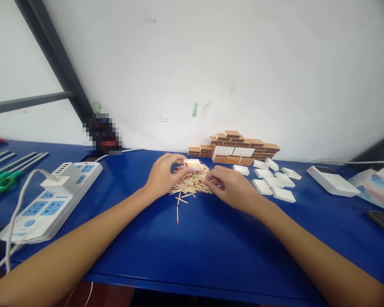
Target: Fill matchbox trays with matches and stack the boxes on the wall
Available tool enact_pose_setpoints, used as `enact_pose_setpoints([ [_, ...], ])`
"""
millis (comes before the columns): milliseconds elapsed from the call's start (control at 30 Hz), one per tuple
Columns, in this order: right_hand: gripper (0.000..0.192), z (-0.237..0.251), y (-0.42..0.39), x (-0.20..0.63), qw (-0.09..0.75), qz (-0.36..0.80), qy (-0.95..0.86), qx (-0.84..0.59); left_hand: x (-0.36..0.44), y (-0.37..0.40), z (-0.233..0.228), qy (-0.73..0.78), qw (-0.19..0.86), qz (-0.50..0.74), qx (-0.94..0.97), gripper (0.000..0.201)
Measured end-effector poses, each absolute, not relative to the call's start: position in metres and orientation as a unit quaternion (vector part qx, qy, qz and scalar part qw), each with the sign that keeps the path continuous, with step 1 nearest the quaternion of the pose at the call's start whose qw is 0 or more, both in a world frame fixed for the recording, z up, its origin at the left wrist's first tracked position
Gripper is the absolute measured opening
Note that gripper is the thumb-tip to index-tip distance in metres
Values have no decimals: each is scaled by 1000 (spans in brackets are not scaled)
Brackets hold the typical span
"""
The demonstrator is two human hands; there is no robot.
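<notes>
A heap of red-tipped matches lies on the blue table. My left hand holds a small white matchbox tray over the far side of the heap, thumb and fingers closed on it. My right hand rests on the heap's right edge, with its fingertips pinched among the matches. A few stray matches lie toward me, in front of the heap.
Brown matchbox sleeves are stacked against the white wall. Several white trays lie to their right. At the left stands a white power strip with a plugged-in charger, and green-handled tools beyond it. A white device sits at the right.
</notes>
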State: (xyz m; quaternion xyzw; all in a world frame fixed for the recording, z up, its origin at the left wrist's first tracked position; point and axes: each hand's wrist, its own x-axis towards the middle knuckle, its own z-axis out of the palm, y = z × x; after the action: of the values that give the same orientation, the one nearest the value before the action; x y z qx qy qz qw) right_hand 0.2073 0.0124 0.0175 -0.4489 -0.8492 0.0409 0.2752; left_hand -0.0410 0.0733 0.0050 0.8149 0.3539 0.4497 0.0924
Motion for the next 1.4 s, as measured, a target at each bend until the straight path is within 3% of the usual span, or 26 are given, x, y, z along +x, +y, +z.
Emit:
enact_pose_setpoints([
  [233, 12, 23, 9, 213, 158, 62, -864, -474, -42, 74, 2, 335, 54, 433, 835, 32],
  [367, 5, 25, 10, 216, 142, 100, -883, -437, -43, 75, 2, 333, 46, 432, 837, 33],
  [600, 15, 21, 16, 220, 115, 110, -875, -457, -42, 74, 1, 330, 38, 432, 838, 37],
  [1000, 14, 32, 22, 236, 149, 93, -852, -493, -41, 73, -4, 309, 0, 409, 859, 42],
  [1400, 21, 31, 14, 218, 199, -100, -875, -430, -32, 57, 0, 257, 4, 395, 882, 47],
])
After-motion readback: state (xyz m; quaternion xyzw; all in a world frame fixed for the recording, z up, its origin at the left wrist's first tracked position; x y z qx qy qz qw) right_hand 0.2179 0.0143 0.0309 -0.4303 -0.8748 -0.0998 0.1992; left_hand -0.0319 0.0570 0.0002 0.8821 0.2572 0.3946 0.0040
